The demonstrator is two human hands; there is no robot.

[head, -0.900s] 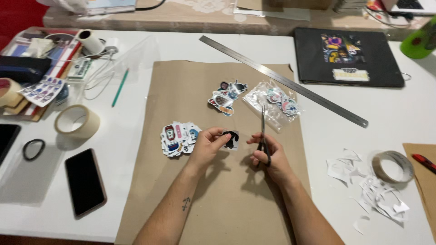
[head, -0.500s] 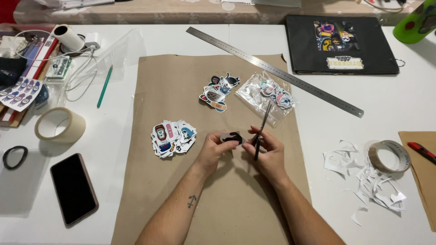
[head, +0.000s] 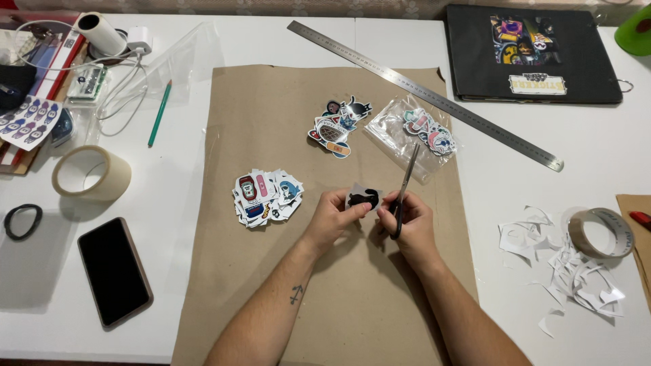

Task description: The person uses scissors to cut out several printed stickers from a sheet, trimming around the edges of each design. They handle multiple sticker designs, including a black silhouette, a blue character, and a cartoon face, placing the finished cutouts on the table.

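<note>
My left hand pinches a small sticker with a black shape on white backing, held just above the brown paper sheet. My right hand grips black-handled scissors, blades pointing up and away, right beside the sticker's right edge. A pile of cut stickers lies left of my left hand. Another sticker cluster and a clear bag of stickers lie farther up the paper.
A long steel ruler crosses diagonally at the top. A black album sits top right. White paper scraps and a tape roll lie right. At left: a wide tape roll, phone, green pencil, hair tie.
The view has shifted so the work sits lower and closer. My hands stay together on the sticker and scissors; the scissor blades have tilted slightly rightward.
</note>
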